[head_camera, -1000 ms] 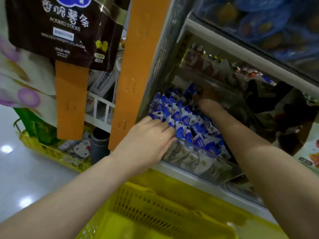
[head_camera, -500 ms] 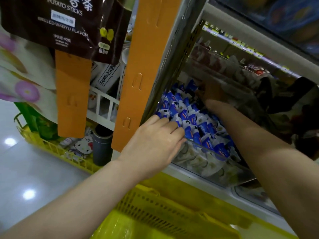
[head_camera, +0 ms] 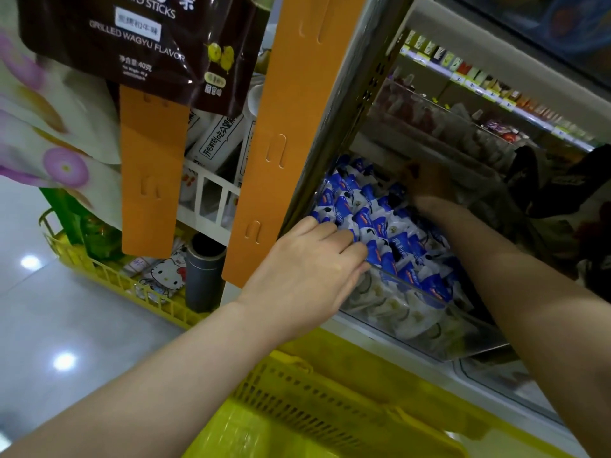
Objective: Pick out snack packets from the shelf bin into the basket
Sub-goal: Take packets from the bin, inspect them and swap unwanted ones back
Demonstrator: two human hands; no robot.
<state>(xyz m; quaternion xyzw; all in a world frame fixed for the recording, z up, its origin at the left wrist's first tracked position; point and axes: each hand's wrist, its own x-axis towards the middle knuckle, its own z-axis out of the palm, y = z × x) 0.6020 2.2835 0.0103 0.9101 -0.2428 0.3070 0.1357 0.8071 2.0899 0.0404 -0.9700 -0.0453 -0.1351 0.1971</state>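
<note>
Step in hand, as judged: gathering in the bin, nothing yet carried across. The basket [head_camera: 330, 385] stood at 6 o'clock of the view, directly below the shelf edge, and no packet was seen in the part that showed. The shelf bin [head_camera: 413, 319] sat at 4 o'clock from the frame's centre, filled nearly to its lip with snack packets [head_camera: 380, 226].

The left hand [head_camera: 307, 272] lay over the bin's front corner at its 9 o'clock side, fingers bent down among the front packets. Whether they had closed on one could not be told. The right hand [head_camera: 429, 190] reached to the bin's far end at 12 o'clock, in shadow; its grasp could not be told either.

Next move, as judged: close on a few packets, lift them clear of the lip, and bring them down towards 6 o'clock into the basket.

Materials:
- Basket: yellow moulded plastic, slotted walls, rigid rim.
- Bin: clear hard plastic, straight walls, contents visible through the front.
- Packets: small pillow-shaped pouches in blue and white glossy film, loosely heaped and likely slippery.
</note>
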